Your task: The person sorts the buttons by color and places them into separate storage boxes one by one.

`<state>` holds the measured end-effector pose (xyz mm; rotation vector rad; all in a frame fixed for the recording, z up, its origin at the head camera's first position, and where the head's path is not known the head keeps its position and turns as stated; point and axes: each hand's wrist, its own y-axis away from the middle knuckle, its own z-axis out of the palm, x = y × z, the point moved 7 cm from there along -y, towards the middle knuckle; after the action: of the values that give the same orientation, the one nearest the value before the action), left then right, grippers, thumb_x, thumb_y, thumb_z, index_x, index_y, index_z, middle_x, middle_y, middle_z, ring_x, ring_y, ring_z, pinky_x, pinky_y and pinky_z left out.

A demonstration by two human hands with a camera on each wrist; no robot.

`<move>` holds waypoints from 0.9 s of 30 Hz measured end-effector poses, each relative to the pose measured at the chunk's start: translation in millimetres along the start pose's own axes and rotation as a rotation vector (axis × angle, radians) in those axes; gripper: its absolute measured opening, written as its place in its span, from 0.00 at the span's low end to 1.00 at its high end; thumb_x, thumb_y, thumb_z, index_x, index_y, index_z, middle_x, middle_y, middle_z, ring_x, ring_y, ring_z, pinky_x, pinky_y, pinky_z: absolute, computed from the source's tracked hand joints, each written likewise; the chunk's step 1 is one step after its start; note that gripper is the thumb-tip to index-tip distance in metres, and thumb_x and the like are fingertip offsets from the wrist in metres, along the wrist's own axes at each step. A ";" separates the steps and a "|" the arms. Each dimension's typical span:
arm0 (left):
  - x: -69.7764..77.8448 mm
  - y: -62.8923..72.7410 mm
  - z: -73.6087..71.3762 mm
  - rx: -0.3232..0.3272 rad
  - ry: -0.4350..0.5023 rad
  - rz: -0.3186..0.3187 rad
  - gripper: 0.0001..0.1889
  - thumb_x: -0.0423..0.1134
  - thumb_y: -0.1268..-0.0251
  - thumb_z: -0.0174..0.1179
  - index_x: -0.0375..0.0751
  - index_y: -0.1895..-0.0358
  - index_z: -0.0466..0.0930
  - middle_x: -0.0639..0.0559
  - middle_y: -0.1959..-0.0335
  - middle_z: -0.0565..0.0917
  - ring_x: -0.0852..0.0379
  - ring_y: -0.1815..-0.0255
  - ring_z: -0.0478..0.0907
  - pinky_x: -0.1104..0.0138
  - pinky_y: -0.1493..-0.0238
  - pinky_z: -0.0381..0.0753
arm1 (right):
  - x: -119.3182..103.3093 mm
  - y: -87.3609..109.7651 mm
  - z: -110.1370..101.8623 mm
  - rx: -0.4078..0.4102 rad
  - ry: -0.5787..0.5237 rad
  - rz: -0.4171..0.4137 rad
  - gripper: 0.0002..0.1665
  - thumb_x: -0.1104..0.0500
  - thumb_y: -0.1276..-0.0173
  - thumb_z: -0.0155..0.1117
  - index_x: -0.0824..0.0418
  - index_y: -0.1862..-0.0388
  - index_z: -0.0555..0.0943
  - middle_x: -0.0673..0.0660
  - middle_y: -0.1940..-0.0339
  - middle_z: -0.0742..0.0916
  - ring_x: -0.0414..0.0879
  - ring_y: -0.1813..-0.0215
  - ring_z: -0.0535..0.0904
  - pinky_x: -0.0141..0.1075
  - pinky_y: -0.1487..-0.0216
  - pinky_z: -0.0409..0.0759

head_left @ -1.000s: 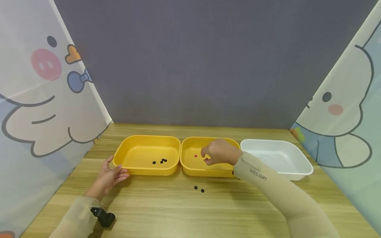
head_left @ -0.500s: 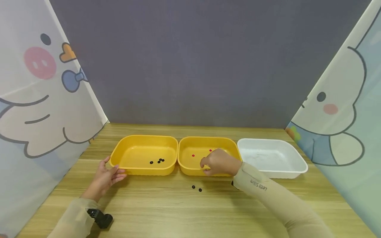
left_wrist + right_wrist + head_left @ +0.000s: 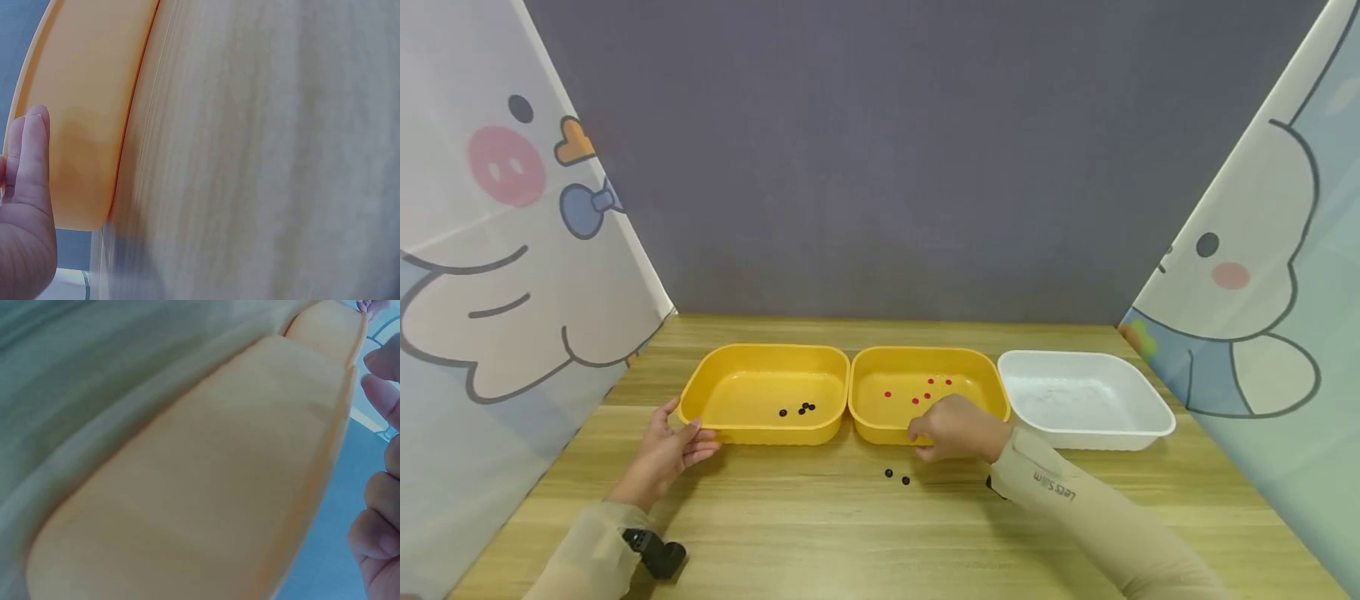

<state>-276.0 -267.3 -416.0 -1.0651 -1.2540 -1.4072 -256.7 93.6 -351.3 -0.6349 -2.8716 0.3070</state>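
In the head view, my left hand (image 3: pixel 664 454) grips the front left corner of the left yellow tray (image 3: pixel 763 435), thumb at the rim. The left wrist view shows its fingers (image 3: pixel 31 156) lying along the outer wall. My right hand (image 3: pixel 961 429) hovers over the front rim of the middle yellow tray (image 3: pixel 880 434). In the right wrist view, a narrow gap separates its thumb and forefinger, with nothing visible between them; the other fingers (image 3: pixel 381 531) are curled. Several small red round pieces (image 3: pixel 927 396) lie in the middle tray. Several small black round pieces (image 3: pixel 802 412) lie in the left tray.
Two black round pieces (image 3: pixel 889 472) lie on the wooden table (image 3: pixel 820 525) in front of the middle tray. A white tray (image 3: pixel 1086 440) stands to its right. A grey panel (image 3: pixel 880 167) rises behind, with printed cartoon sheets (image 3: pixel 512 275) on both sides.
My right hand has drawn back from inside the middle tray to its front rim, uncovering more red pieces. My left hand stays on the left tray. The head view has shifted slightly.
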 end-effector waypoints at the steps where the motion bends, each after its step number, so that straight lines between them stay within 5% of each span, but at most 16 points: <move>1: -0.7 0.1 -0.3 0.002 -0.003 0.000 0.37 0.27 0.24 0.34 0.44 0.28 0.16 0.55 0.76 0.83 0.61 0.75 0.83 0.68 0.65 0.86 | -0.7 0.8 1.7 -0.009 -0.004 0.007 0.04 0.57 0.47 0.70 0.53 0.70 0.85 0.43 0.81 0.83 0.31 0.83 0.68 0.19 0.79 0.69; 17: 1.0 -0.5 0.6 0.017 -0.006 -0.008 0.37 0.29 0.24 0.34 0.45 0.27 0.16 0.56 0.77 0.83 0.62 0.76 0.83 0.70 0.65 0.86 | -9.8 12.7 16.4 0.021 -0.016 0.000 0.04 0.56 0.47 0.69 0.52 0.70 0.84 0.41 0.79 0.83 0.29 0.81 0.69 0.21 0.77 0.74; 27: 0.4 1.1 0.5 0.019 -0.015 -0.014 0.37 0.28 0.24 0.34 0.44 0.28 0.15 0.55 0.77 0.83 0.61 0.76 0.83 0.68 0.66 0.86 | -21.1 9.8 24.5 -0.092 -0.049 -0.008 0.06 0.57 0.45 0.68 0.52 0.76 0.78 0.43 0.87 0.69 0.33 0.83 0.60 0.23 0.84 0.62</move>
<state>-275.0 -266.9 -415.4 -1.0573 -1.2853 -1.3975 -239.4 89.3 -380.0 -0.6397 -2.9483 0.1931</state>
